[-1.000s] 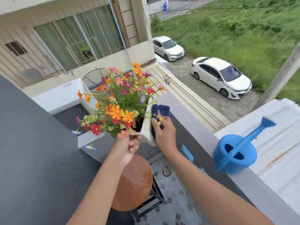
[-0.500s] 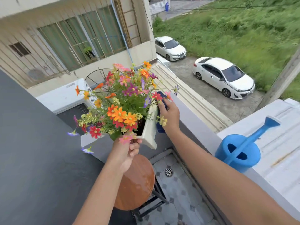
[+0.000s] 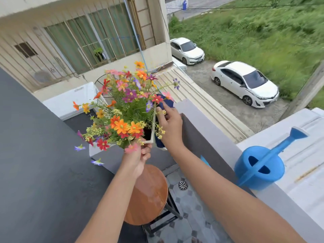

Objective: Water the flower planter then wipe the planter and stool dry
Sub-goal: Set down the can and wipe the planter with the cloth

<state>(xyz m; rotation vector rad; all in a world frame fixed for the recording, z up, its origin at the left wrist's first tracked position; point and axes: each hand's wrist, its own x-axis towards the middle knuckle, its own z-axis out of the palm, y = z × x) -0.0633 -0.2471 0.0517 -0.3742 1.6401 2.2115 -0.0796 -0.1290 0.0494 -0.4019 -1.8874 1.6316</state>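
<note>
We hold the white flower planter [image 3: 152, 128] up in the air, above the round wooden stool [image 3: 147, 195] and just beside the grey balcony wall [image 3: 206, 130]. It is tilted strongly, so we see mostly its thin rim and near corner; the body is hidden behind the flowers [image 3: 125, 109].

We judge that the planter is a stiff plastic box and not very heavy, because one hand carries it at a corner. If it was just watered, it may be slippery, and soil or water could shift when it tilts. The stems are thin and bend easily, so it is better to take hold at the rim and corners, never at the blossoms.

Our left hand [image 3: 138, 158] is closed around the near lower corner, with the fingers curled tight under the rim, and it bears the weight. Our right hand [image 3: 171, 126] is mostly open and rather flat; it presses a dark blue cloth [image 3: 167, 102] against the outer side wall of the planter. The cloth is soft and should follow the wall easily.

The blue watering can [image 3: 259, 170] stands on the wall top, well apart from both hands. The stool seat looks shiny, perhaps wet, and we think it is not yet wiped.
</note>
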